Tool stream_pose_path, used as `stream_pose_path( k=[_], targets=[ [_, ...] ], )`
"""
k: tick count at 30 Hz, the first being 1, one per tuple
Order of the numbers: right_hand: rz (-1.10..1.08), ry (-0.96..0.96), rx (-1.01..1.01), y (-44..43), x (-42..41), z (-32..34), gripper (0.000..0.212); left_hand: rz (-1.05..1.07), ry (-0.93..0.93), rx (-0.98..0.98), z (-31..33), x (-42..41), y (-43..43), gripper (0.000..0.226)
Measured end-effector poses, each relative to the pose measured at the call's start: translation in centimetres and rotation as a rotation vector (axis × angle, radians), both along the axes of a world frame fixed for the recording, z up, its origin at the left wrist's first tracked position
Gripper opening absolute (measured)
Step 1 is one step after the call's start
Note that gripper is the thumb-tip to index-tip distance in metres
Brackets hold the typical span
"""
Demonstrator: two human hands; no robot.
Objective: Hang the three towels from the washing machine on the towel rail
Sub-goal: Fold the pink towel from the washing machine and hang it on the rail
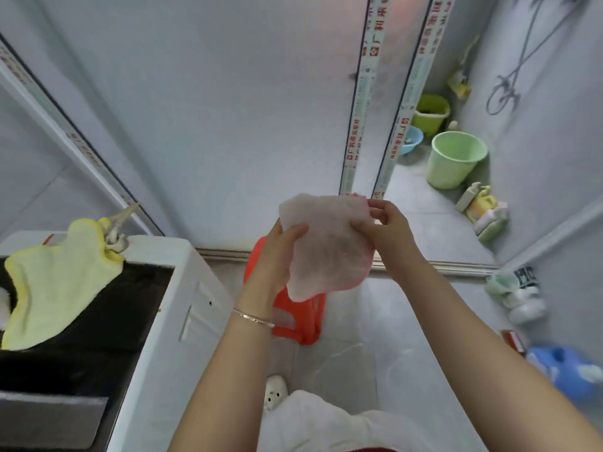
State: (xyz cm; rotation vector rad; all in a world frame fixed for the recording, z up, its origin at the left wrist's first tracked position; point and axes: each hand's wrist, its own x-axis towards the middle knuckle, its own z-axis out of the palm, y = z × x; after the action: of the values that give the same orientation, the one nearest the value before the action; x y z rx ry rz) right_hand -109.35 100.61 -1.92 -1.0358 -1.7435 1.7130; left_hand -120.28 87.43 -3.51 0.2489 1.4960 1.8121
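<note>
A pale pink towel [326, 243] is held up in front of me by both hands. My left hand [277, 256] grips its left edge, thumb on top. My right hand [388, 233] pinches its upper right corner. A yellow towel [55, 282] lies spread over the dark top of the white washing machine [182, 288] at the left. A bit of white cloth [3, 308] shows at the far left edge on the machine. No towel rail is visible.
An orange plastic stool [303, 318] stands on the floor below the pink towel. Frosted sliding doors [228, 109] face me. Through the gap stand green buckets [456, 158], a blue basin [411, 138] and bottles [486, 210]. A blue detergent jug [561, 370] sits at right.
</note>
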Motion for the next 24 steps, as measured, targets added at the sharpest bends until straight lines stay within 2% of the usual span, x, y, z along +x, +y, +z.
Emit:
stream_pose_path(
  k=[4, 12, 24],
  targets=[
    [-0.13, 0.026, -0.009, 2.8, 5.4, 0.6, 0.036, -0.108, 0.046, -0.039, 0.4, 3.6, 4.8, 0.029],
    [-0.406, 0.035, -0.027, 6.8, 13.3, 0.6, 0.036, -0.345, 0.079, -0.09, 1.2, 9.4, 12.5, 0.034],
    [-0.813, 0.082, 0.001, 13.5, 19.3, 1.8, 0.034, -0.759, 0.057, -0.039, 2.9, 13.9, 25.5, 0.021]
  ],
)
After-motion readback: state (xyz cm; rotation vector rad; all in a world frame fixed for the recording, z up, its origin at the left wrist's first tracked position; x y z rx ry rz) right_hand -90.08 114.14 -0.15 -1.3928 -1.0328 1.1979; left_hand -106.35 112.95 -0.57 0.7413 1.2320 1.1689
